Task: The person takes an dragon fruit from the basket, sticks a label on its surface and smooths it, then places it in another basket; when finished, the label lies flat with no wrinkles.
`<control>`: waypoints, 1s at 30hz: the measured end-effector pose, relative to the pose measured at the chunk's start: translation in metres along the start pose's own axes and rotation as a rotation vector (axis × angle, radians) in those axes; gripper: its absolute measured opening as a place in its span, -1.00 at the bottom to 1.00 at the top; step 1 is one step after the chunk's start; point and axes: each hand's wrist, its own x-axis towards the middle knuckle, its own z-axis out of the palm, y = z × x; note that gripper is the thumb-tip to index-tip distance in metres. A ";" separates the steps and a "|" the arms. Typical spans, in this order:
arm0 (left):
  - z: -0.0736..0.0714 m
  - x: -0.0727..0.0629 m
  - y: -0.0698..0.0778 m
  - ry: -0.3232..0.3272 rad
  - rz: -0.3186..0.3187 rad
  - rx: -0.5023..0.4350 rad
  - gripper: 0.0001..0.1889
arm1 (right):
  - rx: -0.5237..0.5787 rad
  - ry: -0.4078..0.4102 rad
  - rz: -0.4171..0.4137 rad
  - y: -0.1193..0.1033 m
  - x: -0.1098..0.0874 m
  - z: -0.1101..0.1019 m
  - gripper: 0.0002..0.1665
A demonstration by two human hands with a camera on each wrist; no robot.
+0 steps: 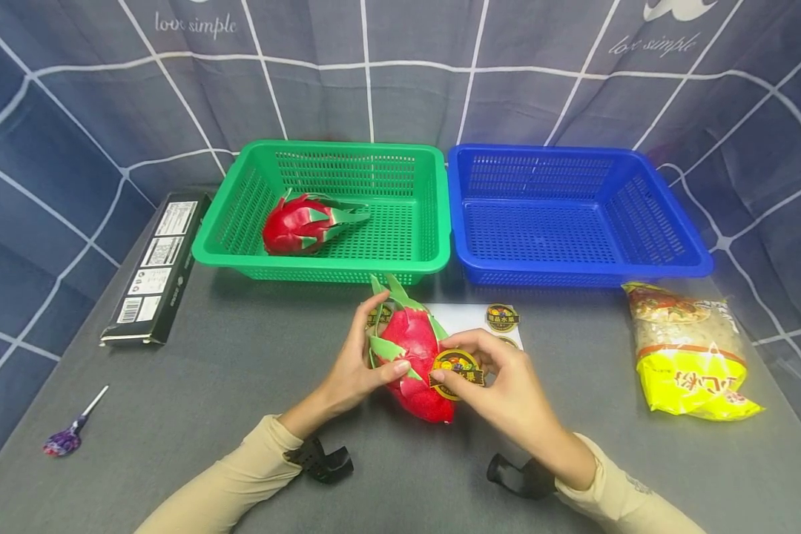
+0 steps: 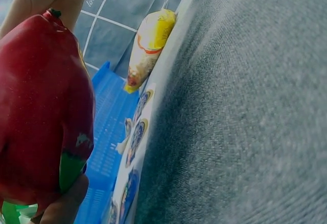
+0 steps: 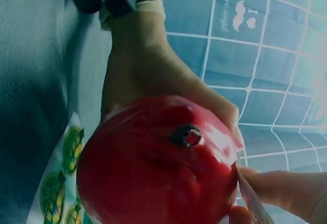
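Observation:
My left hand (image 1: pixel 357 363) grips a red dragon fruit (image 1: pixel 415 337) with green leaf tips, its thumb across the near side. In the left wrist view the fruit (image 2: pixel 46 106) fills the left part, held up off the grey cloth. Between thumb and fingers my right hand (image 1: pixel 507 386) pinches a round black-and-gold sticker (image 1: pixel 455 374) right at the fruit's right side. The sticker's edge (image 3: pixel 250 196) shows beside the fruit in the right wrist view. Behind the fruit lies a white sticker sheet (image 1: pixel 463 317), partly hidden, with more round stickers (image 1: pixel 503 317) on it.
A green basket (image 1: pixel 327 272) at the back holds another dragon fruit (image 1: pixel 300 225). To its right stands a blue basket (image 1: pixel 581 272). A yellow food packet (image 1: pixel 690 356) lies at right; a black box (image 1: pixel 153 267) and a lollipop (image 1: pixel 67 437) lie at left.

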 end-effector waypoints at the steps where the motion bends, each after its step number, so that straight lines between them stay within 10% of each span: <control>1: 0.000 0.000 0.000 0.002 0.001 0.000 -0.06 | -0.027 0.016 -0.024 0.000 0.000 0.000 -0.60; 9: 0.003 0.000 -0.001 0.007 0.022 -0.021 -0.05 | -0.222 0.077 -0.155 0.000 -0.001 0.001 -0.47; 16: 0.003 -0.002 -0.003 0.029 0.036 -0.014 -0.04 | -0.344 0.066 -0.101 0.002 0.000 0.001 -0.33; 30: 0.011 -0.008 -0.006 0.165 0.074 -0.051 0.10 | 0.425 0.274 -0.102 0.021 -0.005 0.036 -0.30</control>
